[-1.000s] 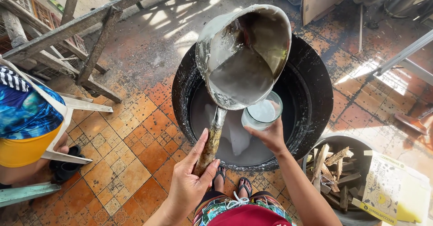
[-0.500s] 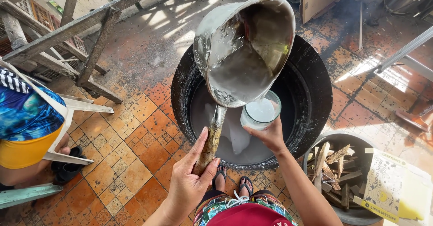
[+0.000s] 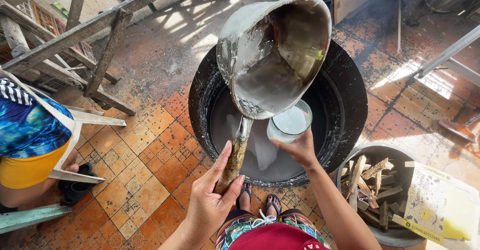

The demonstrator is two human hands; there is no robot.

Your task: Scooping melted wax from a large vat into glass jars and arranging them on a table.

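Note:
My left hand (image 3: pixel 212 200) grips the wooden handle (image 3: pixel 234 158) of a big metal ladle (image 3: pixel 274 55), raised and tilted over a large black pot (image 3: pixel 200 87). The ladle's bowl is coated with whitish-grey liquid. My right hand (image 3: pixel 299 147) holds a clear glass (image 3: pixel 290 122) full of white liquid just under the ladle's lower lip, above the pot. White liquid and a pale lump lie at the bottom of the pot (image 3: pixel 260 152). My feet in sandals (image 3: pixel 260 202) stand at the pot's near rim.
A person in a blue patterned top and yellow shorts (image 3: pixel 27 140) sits on a white chair at left. A wooden frame (image 3: pixel 90 35) stands at the back left. A grey bucket of firewood (image 3: pixel 372 190) and a yellow carton (image 3: pixel 440 202) sit at right on the orange tiled floor.
The ladle has risen and tipped a little further right. The glass stays under its lip, in the same hand.

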